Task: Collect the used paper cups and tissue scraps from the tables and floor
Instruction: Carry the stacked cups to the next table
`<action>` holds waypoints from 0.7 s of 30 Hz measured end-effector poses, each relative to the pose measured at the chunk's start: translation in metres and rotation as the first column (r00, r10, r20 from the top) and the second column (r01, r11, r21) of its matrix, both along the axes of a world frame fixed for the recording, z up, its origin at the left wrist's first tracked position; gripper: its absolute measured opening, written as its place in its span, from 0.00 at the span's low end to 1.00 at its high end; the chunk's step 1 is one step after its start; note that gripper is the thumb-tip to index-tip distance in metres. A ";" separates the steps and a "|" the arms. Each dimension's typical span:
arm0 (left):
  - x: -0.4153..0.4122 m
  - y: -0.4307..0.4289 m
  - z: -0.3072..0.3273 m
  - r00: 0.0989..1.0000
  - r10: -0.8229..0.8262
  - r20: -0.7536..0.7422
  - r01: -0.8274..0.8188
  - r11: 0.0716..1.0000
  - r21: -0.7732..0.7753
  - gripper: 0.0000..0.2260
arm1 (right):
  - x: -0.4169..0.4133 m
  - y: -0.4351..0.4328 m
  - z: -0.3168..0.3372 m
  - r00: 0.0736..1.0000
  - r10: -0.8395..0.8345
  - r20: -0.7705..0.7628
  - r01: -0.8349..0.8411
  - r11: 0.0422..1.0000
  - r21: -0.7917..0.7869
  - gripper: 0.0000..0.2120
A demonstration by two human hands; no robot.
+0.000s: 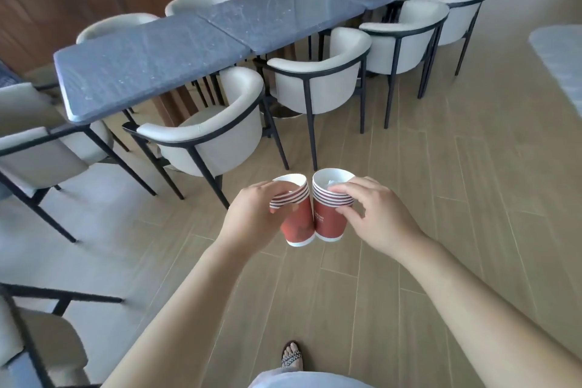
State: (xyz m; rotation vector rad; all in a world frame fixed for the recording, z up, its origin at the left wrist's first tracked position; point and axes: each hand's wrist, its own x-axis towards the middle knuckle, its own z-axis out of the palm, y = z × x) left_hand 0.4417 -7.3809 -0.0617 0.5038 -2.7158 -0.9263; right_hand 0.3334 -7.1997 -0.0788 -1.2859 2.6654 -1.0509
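Two stacks of red paper cups with white rims are held side by side over the floor, touching at the sides. My left hand (252, 214) grips the left stack (297, 224), which tilts a little to the right. My right hand (374, 214) grips the right stack (327, 220) at its rims. A crumpled tissue scrap (332, 182) lies inside the top cup of the right stack.
A long row of dark blue marble-top tables (151, 66) runs from left to far right, with white armchairs (214, 132) on black legs tucked along both sides. More chairs stand at the left edge (28, 148). Tan plank floor (409, 261) stretches ahead and right. My sandalled foot (292, 356) is below.
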 end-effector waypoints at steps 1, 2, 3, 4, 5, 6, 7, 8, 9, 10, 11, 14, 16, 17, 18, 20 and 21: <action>-0.007 -0.010 0.001 1.000 -0.016 0.001 0.016 1.000 -0.009 0.10 | -0.005 -0.008 0.000 1.000 -0.012 0.000 0.012 1.000 -0.005 0.15; -0.015 -0.019 0.001 0.999 -0.033 0.001 0.033 0.999 -0.019 0.10 | -0.010 -0.016 0.000 1.000 -0.024 -0.003 0.024 1.000 -0.010 0.15; -0.023 -0.028 0.002 0.999 -0.049 -0.002 0.049 0.998 -0.029 0.10 | -0.015 -0.023 0.000 0.999 -0.036 -0.007 0.036 0.999 -0.014 0.15; -0.031 -0.036 0.002 0.998 -0.064 -0.008 0.064 0.997 -0.036 0.09 | -0.020 -0.029 0.000 0.999 -0.049 -0.012 0.049 0.999 -0.018 0.15; -0.038 -0.043 0.003 0.997 -0.079 -0.019 0.079 0.996 -0.042 0.09 | -0.024 -0.035 0.001 0.998 -0.065 -0.019 0.064 0.998 -0.022 0.15; -0.047 -0.048 0.004 0.995 -0.096 -0.027 0.095 0.994 -0.048 0.09 | -0.029 -0.039 0.002 0.996 -0.081 -0.024 0.081 0.996 -0.026 0.15; -0.056 -0.053 0.004 0.993 -0.114 -0.030 0.112 0.992 -0.054 0.09 | -0.035 -0.043 0.002 0.995 -0.098 -0.024 0.097 0.995 -0.028 0.15; -0.065 -0.056 0.004 0.991 -0.131 -0.030 0.129 0.990 -0.061 0.09 | -0.040 -0.046 0.003 0.993 -0.115 -0.024 0.114 0.993 -0.027 0.15; -0.074 -0.059 0.004 0.989 -0.146 -0.030 0.143 0.987 -0.067 0.08 | -0.046 -0.048 0.003 0.991 -0.130 -0.024 0.129 0.991 -0.025 0.15; -0.084 -0.062 0.004 0.987 -0.161 -0.029 0.158 0.985 -0.074 0.08 | -0.051 -0.049 0.003 0.989 -0.145 -0.024 0.144 0.989 -0.023 0.15; -0.094 -0.064 0.004 0.984 -0.177 -0.027 0.174 0.981 -0.082 0.08 | -0.058 -0.049 0.003 0.987 -0.162 -0.020 0.161 0.987 -0.021 0.15; -0.124 -0.067 0.001 0.974 -0.226 -0.018 0.223 0.970 -0.100 0.07 | -0.078 -0.048 0.002 0.977 -0.212 0.000 0.212 0.977 -0.019 0.15; -0.146 -0.065 -0.002 0.966 -0.258 -0.016 0.255 0.961 -0.105 0.06 | -0.094 -0.045 0.001 0.970 -0.241 0.007 0.241 0.970 -0.017 0.15; -0.157 -0.064 -0.004 0.962 -0.273 -0.019 0.269 0.957 -0.109 0.06 | -0.102 -0.044 0.000 0.967 -0.253 0.009 0.254 0.967 -0.016 0.15; -0.170 -0.063 -0.005 0.958 -0.285 -0.021 0.281 0.953 -0.113 0.06 | -0.112 -0.042 -0.001 0.964 -0.266 0.010 0.266 0.964 -0.015 0.15; -0.197 -0.059 -0.008 0.950 -0.313 -0.021 0.308 0.944 -0.120 0.06 | -0.133 -0.037 -0.004 0.957 -0.291 0.012 0.291 0.956 -0.014 0.15; -0.212 -0.057 -0.010 0.944 -0.329 -0.020 0.325 0.938 -0.124 0.06 | -0.146 -0.035 -0.006 0.953 -0.302 0.011 0.302 0.953 -0.013 0.15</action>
